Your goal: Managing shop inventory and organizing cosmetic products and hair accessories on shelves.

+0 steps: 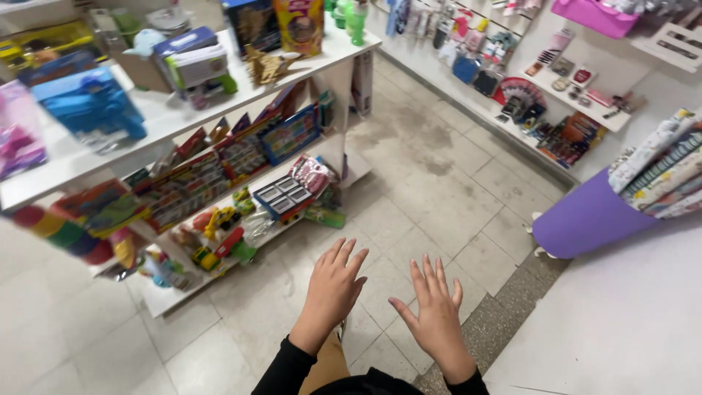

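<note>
My left hand is held out in front of me, palm down, fingers spread and empty. Beside it, a little lower and to the right, my right hand is also spread and holds nothing. Both wear black sleeves. They hover above the grey tiled floor, touching nothing. The nearest things are toys on the lowest shelf of a white shelf unit to the left, among them a small yellow toy truck and a boxed set.
The shelf unit carries boxed toys, a blue toy on top and colourful stacking rings at its left end. A wall display of small goods runs along the back right. A purple stand with rolled fabrics stands at right beside a white surface.
</note>
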